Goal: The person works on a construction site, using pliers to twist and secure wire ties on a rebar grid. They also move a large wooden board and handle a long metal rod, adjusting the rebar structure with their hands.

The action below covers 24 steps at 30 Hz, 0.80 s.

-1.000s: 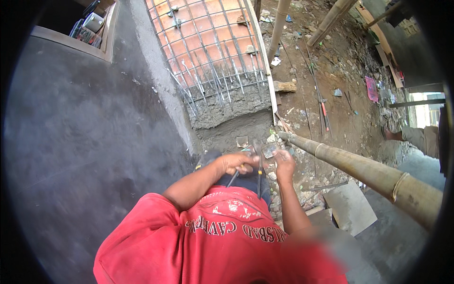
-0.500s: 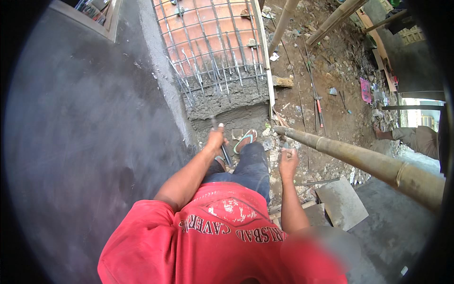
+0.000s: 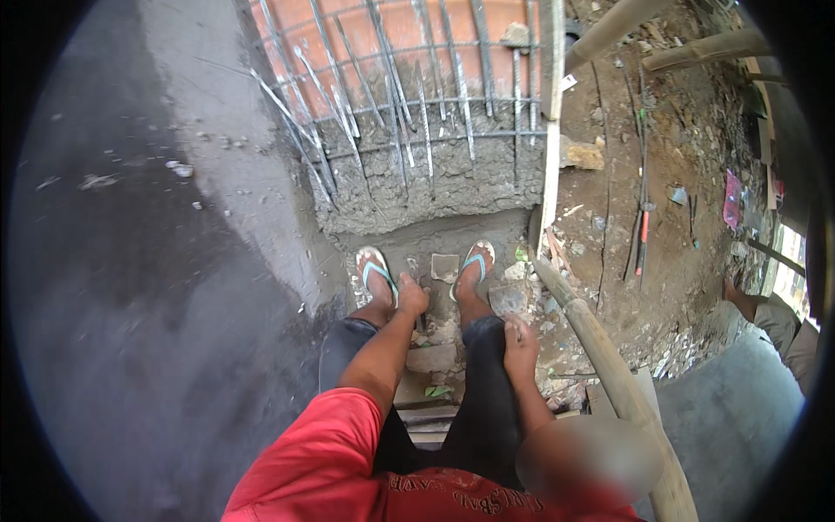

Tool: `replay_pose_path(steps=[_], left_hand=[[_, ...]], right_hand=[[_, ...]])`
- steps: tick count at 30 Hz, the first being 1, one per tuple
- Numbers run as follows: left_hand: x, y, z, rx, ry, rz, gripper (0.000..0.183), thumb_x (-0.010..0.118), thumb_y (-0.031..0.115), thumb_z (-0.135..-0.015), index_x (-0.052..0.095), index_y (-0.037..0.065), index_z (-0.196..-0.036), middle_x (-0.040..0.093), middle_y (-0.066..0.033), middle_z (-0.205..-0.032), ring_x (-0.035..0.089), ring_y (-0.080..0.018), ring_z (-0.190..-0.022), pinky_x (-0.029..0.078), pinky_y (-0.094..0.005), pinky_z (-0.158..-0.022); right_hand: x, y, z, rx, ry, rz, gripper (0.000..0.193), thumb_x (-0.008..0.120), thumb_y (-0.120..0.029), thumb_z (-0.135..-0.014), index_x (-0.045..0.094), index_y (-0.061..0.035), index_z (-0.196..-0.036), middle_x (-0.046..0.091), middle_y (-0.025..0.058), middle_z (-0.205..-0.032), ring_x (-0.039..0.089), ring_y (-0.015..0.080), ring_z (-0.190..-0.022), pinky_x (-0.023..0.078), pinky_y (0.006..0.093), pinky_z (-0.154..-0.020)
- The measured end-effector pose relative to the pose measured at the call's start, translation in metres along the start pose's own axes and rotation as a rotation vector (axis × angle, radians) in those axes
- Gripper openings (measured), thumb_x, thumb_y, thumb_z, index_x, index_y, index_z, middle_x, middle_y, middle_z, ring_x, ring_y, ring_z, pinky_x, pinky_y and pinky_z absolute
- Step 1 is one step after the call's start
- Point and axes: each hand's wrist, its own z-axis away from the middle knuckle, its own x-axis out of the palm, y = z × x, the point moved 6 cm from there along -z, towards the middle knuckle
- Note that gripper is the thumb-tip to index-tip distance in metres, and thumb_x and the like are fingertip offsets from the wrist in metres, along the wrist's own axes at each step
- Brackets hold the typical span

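Observation:
My left hand [image 3: 413, 296] is closed round a dark-handled tool [image 3: 421, 322], beside my left foot. Most of the tool is hidden, so its kind does not show. By my right knee is my right hand [image 3: 521, 346], its fingers curled in; whatever they hold, if anything, cannot be made out. In front of my feet rises a bank of rough grey concrete [image 3: 417, 187]. Steel reinforcing bars [image 3: 429, 143] run into it from a grid over an orange sheet [image 3: 396, 43]. A wooden board [image 3: 550, 178] edges it on the right.
A smooth grey wall [image 3: 113, 287] fills the left. On the right, a bamboo pole [image 3: 600, 352] slants past me, with more bamboo [image 3: 609, 35] farther off. A red-handled tool [image 3: 644, 239] lies on rubble-strewn soil. At the far right another person's leg [image 3: 774, 322] shows.
My view has tilted down and forward, so the concrete and bars look nearer. The left hand has come down beside my foot; the right hand is now by my knee.

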Motion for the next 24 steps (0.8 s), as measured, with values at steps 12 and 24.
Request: replay_pose_path(steps=[12, 24], left_hand=[[0.121, -0.138, -0.152, -0.142, -0.011, -0.042, 0.086, 0.072, 0.038, -0.089, 0.027, -0.009, -0.145, 0.054, -0.0327, -0.135, 0.057, -0.0462, -0.123, 0.045, -0.0501, -0.105], [-0.222, 0.06, -0.134, 0.399, 0.385, 0.103, 0.028, 0.064, 0.029, -0.095, 0.068, 0.005, -0.109, 0.068, -0.0272, -0.107, 0.064, -0.0451, -0.102, 0.051, -0.05, -0.087]], right_hand=[[0.085, 0.012, 0.009, 0.003, -0.034, 0.307, 0.028, 0.058, -0.014, -0.101, 0.068, 0.0032, -0.12, 0.072, 0.0242, -0.108, 0.073, 0.0379, -0.098, 0.056, 0.0413, -0.085], [0.09, -0.055, -0.063, -0.01, 0.107, 0.103, 0.031, 0.048, -0.022, -0.107, 0.066, 0.0027, -0.113, 0.069, 0.0203, -0.097, 0.066, 0.0302, -0.084, 0.051, 0.0373, -0.079]])
